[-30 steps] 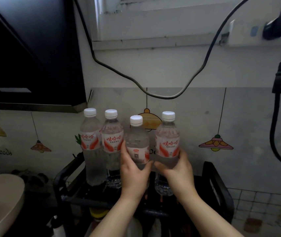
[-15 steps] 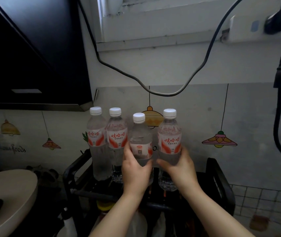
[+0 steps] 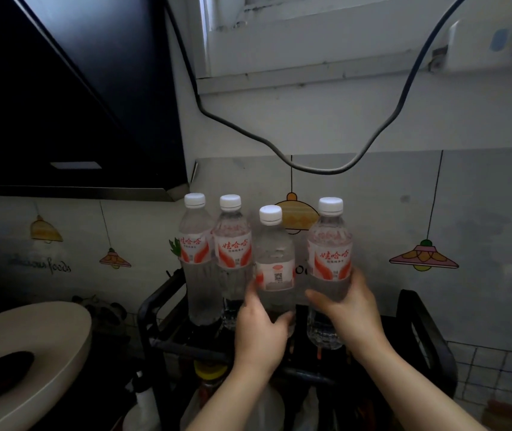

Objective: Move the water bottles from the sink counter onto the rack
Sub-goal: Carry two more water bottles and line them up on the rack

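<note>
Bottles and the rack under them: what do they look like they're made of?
Bottles, such as the one in the right hand: clear thin plastic, probably; ribbed see-through walls, glossy printed label, white screw cap. Rack: looks like black-coated metal tubing with rounded bends, though moulded plastic can't be ruled out in this dim light.

the person's two forearms are bare, with no sleeve edge in view. the left hand [image 3: 259,334] and right hand [image 3: 352,317] carry no visible rings, gloves or watch.
</note>
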The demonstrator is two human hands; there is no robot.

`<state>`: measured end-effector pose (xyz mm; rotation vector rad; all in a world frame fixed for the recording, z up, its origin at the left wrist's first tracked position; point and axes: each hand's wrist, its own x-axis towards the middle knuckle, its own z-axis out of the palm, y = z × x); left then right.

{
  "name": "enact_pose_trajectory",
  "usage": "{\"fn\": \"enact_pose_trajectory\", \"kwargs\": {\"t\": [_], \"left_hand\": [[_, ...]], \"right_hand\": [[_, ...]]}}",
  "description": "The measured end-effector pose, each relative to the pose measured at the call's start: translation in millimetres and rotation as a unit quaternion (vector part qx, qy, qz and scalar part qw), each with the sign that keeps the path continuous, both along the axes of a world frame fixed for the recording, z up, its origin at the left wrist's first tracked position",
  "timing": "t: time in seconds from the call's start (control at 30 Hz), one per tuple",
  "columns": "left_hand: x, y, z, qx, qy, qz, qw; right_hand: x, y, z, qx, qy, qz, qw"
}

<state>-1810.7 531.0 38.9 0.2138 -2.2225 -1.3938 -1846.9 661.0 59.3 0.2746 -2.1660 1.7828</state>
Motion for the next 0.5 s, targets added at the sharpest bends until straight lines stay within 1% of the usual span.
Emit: {"fn": "enact_pose_trajectory", "kwargs": {"t": [0.07,0.13,0.27,0.37,0.5], "left_hand": [[-4,-4,0,0.013,-0.027,0.004,1.000],[-8,-6,2,0.014,-0.034,0.011,0.999],[-11,-3,3,-0.043,-0.032,0.036,0.998],[-10,-2,5,-0.074,0.000,0.059,0.996],[-13,1,15,-0.026,-0.001,0.058,0.998]], "right_hand": [[1,-1,1,-0.005,-0.003,0.005,1.000],[1,-2,2,-0.008,-0.002,0.003,1.000],[1,-2,2,-0.018,0.001,0.008,1.000],[1,-2,2,-0.009,0.001,0.006,1.000],[1,-3,1,-0.005,0.004,-0.003,1.000]]}}
